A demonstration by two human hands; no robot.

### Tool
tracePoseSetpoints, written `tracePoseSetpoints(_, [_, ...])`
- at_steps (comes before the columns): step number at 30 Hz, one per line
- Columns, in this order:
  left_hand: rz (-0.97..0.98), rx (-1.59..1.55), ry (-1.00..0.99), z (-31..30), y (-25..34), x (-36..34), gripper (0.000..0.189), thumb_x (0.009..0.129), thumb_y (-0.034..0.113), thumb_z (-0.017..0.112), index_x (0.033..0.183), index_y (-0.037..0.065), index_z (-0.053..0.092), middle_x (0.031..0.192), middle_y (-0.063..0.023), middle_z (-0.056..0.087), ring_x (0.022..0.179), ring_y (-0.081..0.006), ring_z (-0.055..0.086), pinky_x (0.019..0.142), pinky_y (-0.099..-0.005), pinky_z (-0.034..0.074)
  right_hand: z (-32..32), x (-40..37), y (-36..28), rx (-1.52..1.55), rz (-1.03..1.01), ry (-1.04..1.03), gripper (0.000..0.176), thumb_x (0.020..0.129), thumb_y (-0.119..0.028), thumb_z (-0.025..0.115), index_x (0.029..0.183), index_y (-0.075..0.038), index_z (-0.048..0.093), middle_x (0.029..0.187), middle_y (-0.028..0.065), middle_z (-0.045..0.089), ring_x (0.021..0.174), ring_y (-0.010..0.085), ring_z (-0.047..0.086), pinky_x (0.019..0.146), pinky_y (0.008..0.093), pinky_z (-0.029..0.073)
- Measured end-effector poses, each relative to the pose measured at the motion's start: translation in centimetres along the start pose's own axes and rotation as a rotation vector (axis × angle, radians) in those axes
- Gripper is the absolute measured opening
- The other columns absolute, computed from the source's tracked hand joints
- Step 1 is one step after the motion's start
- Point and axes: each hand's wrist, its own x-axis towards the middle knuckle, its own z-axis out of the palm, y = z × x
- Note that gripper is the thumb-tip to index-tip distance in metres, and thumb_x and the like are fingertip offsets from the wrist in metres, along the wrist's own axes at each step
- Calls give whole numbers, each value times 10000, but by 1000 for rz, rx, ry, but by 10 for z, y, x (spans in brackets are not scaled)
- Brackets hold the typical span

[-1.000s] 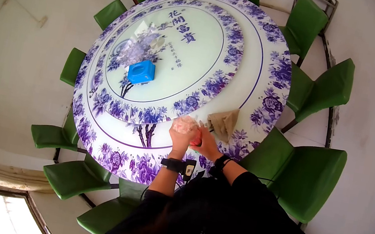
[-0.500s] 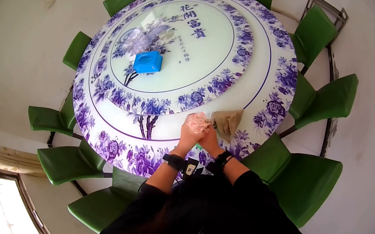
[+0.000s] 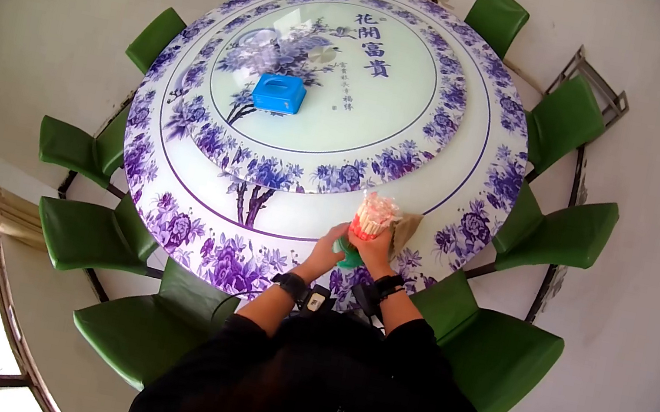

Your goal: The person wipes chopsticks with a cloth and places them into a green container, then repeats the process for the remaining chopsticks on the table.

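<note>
A clear packet of pink and whitish sticks (image 3: 374,216) stands upright near the table's front edge. My right hand (image 3: 376,250) is closed around its lower part. On the left, my left hand (image 3: 326,249) has its fingers curled against a green item (image 3: 350,256) just below the packet; the hands hide much of this item's shape. Behind my right hand, a brown cloth or paper piece (image 3: 406,233) lies on the table, partly covered by the packet and hand.
The round table (image 3: 289,238) has a purple floral pattern and a raised round glass top (image 3: 362,123). A blue tissue box (image 3: 279,94) sits on that top. Green chairs (image 3: 497,359) surround the table, with a metal frame (image 3: 617,102) by the wall.
My hands have moved apart, and the packet now shows upright with its sticks visible. More of the green item is showing. The view has shifted, moving the table and chairs within the frame.
</note>
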Motion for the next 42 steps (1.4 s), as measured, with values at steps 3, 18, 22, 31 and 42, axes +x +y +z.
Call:
tracePoseSetpoints(3, [75,61,24,10,11,-3,694,546,-72,503,1201,53,309,1220,-157,325,1154,-280,289,949,-294,239,-6,1,6,55,111,-36,380,587,-34,661,931,-23,501,883,42,538,798,121,516,678,235,421])
tracePoseSetpoints(18, [204,400,56,22,-11,4,812,545,102,664,1228,62,227,1146,-158,368,1051,-351,335,876,-406,302,-4,1,-15,174,137,96,457,563,2,660,976,1,465,892,53,529,768,132,526,675,239,436])
tracePoseSetpoints(22, [207,388,96,24,-9,6,819,534,121,696,1212,34,244,1124,-165,383,1051,-346,339,872,-401,309,-13,3,6,163,95,101,534,561,27,648,1041,2,417,967,73,500,854,145,503,730,251,421])
tracePoseSetpoints(31, [242,274,26,20,-10,5,816,470,94,720,1176,46,313,1108,-161,407,1033,-334,372,864,-369,332,-19,-12,-21,187,25,35,632,532,30,660,1091,0,366,1000,95,484,891,178,498,770,271,412])
tracePoseSetpoints(42, [349,208,22,3,-58,42,749,464,78,710,1126,43,360,1043,-146,436,990,-328,386,847,-373,332,13,2,-24,-163,-91,-101,465,580,-65,667,1000,-6,478,932,83,543,855,156,524,729,257,416])
